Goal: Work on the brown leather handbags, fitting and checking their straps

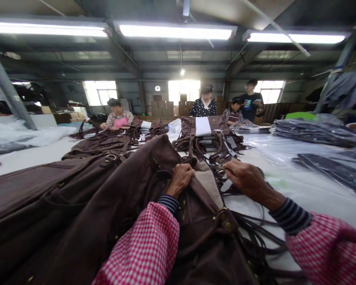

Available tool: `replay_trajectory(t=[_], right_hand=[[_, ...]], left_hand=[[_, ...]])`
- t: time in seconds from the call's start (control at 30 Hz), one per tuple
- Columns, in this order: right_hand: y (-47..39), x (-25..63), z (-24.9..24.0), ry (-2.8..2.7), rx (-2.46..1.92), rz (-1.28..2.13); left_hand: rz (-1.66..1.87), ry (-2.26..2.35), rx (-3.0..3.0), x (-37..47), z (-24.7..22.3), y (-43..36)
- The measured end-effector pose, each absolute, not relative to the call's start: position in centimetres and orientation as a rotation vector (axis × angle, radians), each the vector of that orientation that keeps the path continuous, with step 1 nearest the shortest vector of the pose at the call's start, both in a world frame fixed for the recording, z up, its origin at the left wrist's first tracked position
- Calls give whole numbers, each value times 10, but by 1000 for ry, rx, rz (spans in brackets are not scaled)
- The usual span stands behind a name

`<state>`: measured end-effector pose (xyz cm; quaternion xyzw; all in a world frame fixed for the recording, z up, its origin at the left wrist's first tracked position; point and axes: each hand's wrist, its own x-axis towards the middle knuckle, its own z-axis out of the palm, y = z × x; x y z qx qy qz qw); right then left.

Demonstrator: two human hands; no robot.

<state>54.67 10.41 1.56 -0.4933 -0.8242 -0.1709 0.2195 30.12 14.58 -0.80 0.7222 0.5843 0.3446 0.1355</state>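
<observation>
I can read no word, number or brand from here. The round white clock [157, 88] at the back carries dark marks too small for me to make out. The pale-blue print [248, 105] on a black short-sleeved T-shirt [252, 114] is blurred. I find no legible lettering on the wide white paper band [203, 126], nor on the dark-brown leather bag [200, 198] my left hand [180, 178] grips.
</observation>
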Motion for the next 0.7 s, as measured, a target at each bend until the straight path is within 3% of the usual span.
replay_trajectory(t=[0.23, 0.7], right_hand=[[112, 458, 13, -2461, -1552, -323], [112, 454, -11, -2436, -1578, -370]], left_hand=[[1009, 1719, 2035, 301, -6, 145], [1088, 1664, 1930, 301, -11, 148]])
